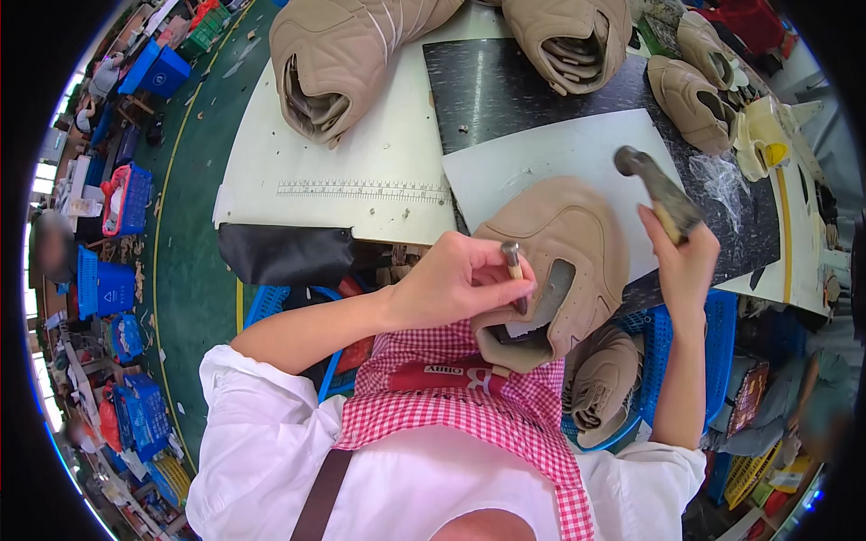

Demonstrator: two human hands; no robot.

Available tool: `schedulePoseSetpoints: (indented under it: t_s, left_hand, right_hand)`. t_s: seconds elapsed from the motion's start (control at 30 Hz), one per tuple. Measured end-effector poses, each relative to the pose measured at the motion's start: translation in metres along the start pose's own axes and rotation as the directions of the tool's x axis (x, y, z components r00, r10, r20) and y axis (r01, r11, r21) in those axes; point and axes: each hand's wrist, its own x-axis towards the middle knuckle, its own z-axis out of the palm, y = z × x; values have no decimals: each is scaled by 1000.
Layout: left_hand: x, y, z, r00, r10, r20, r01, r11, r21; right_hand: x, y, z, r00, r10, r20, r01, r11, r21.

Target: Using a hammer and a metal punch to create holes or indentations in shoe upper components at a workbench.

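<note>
A beige shoe upper (577,225) lies over the near edge of a white board (505,167), its opening toward me. My left hand (442,284) pinches a short metal punch (513,261) upright, with its lower end at the upper beside the cut-out slot. The fingers hide part of the punch, so I cannot tell whether its tip touches the material. To the right, my right hand (687,270) grips a hammer (663,191) by the handle. The hammer's dark head is raised, apart from the punch, above the board's right side.
Stacked beige uppers (329,72) stand at the far left of the table, another stack (573,45) beyond the board. Loose uppers (690,104) and crumpled clear plastic (720,185) sit at right. A blue basket (717,352) holding uppers is below the table edge. A printed ruler (361,190) marks the tabletop.
</note>
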Motion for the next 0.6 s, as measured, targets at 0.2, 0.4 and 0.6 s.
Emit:
schedulePoseSetpoints:
  t_s: [0.2, 0.4, 0.6]
  left_hand:
    - [1, 4, 6, 935, 321, 154, -351, 764, 542]
    - [3, 1, 9, 831, 467, 302, -538, 537, 650]
    - [5, -3, -4, 999, -50, -22, 47, 992, -113]
  right_hand:
    - [-62, -37, -84, 952, -172, -254, 283, 807, 517]
    - [-92, -60, -82, 864, -369, 343, 199, 875, 442]
    - [-105, -37, -62, 952, -84, 294, 12, 971, 239]
